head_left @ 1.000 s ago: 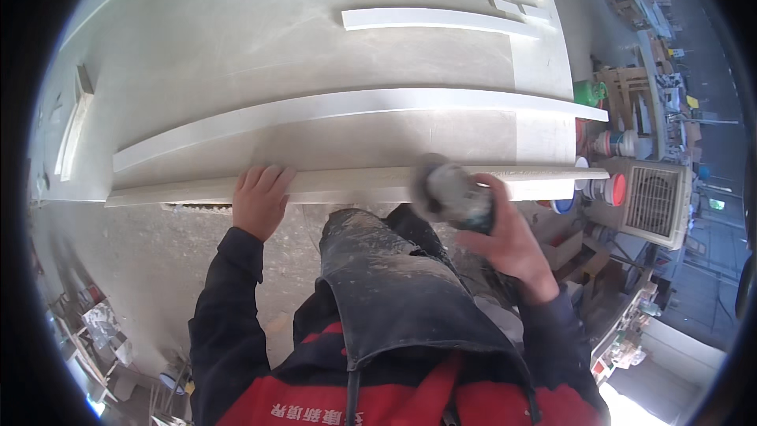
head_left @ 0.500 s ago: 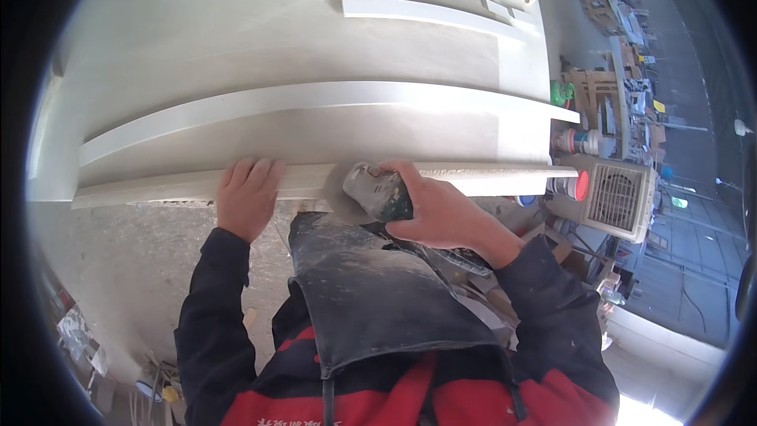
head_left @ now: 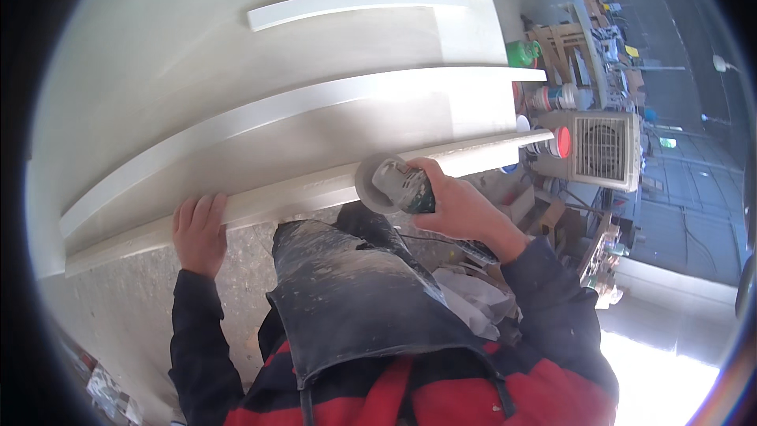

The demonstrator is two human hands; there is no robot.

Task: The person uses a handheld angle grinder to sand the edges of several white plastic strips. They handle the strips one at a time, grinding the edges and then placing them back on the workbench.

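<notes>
My right hand [head_left: 465, 211] is wrapped round the body of an angle grinder [head_left: 408, 187], grey and dark green. Its round disc [head_left: 367, 189] looks blurred and lies against the near edge of a long off-white strip [head_left: 292, 191]. That strip runs along the table's front edge, from far left to past the right end. Left of the grinder, my left hand [head_left: 199, 237] grips the same strip, fingers over its top and palm on the near side. The underside of the disc is hidden.
A second long white strip [head_left: 315, 96] lies farther back on the pale table [head_left: 189, 55], with a shorter one [head_left: 347, 8] beyond it. To the right stand paint buckets [head_left: 556, 96], a green container [head_left: 523, 54] and a large fan unit [head_left: 603, 150]. A dark apron [head_left: 355, 292] hangs before me.
My left hand has slid left along the strip. The grinder has shifted right along the edge, widening the gap between my hands. The whole view has turned and shifted.
</notes>
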